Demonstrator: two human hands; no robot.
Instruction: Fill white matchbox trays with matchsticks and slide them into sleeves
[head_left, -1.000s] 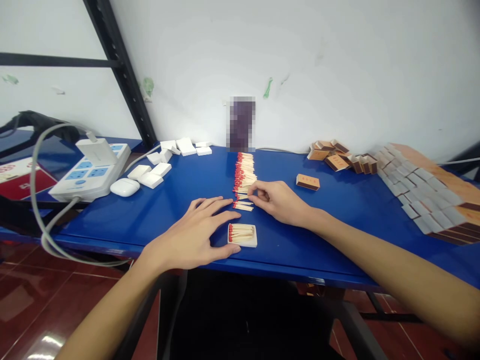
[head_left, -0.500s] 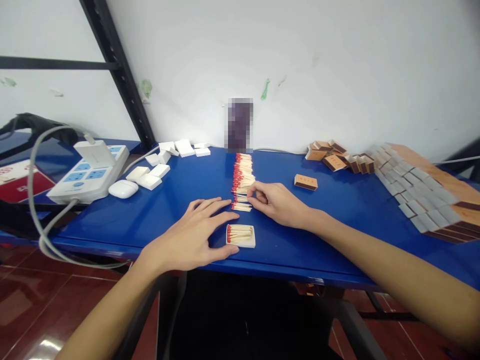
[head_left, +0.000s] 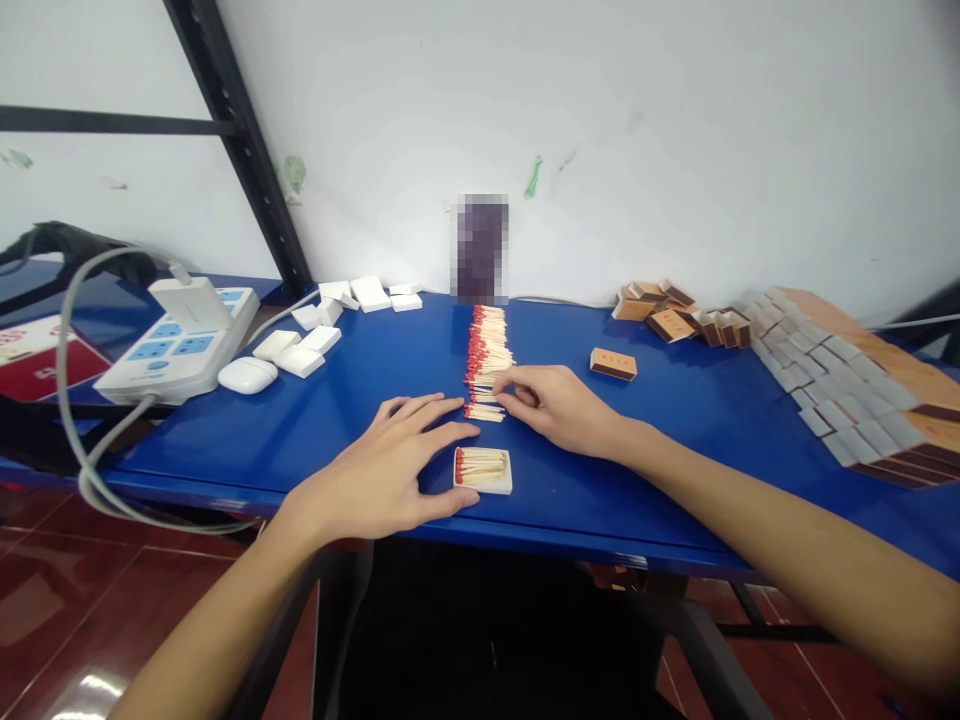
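Note:
A long row of red-tipped matches (head_left: 489,345) runs back across the blue table, heads to the left. My right hand (head_left: 551,405) is at the near right side of this row, thumb and forefinger pinched at the tail ends of the matches; what lies between the fingertips is too small to make out. My left hand (head_left: 397,465) rests on the table with its fingers spread. Its forefinger and thumb reach around the left side of a small white matchbox tray (head_left: 504,487) holding several matches. To the right lies a closed orange matchbox (head_left: 613,364).
Stacked matchboxes (head_left: 862,390) stand at the right, with loose matchbox sleeves (head_left: 670,323) behind. White trays (head_left: 319,340) and a white earphone case (head_left: 247,375) lie left, beside a power strip (head_left: 184,345) with a looping cable. A blurred dark rectangle (head_left: 481,250) leans on the wall.
The view has shifted very slightly. My right fingertips have moved a little at the matches' tail ends; the left hand and the tray stay in place.

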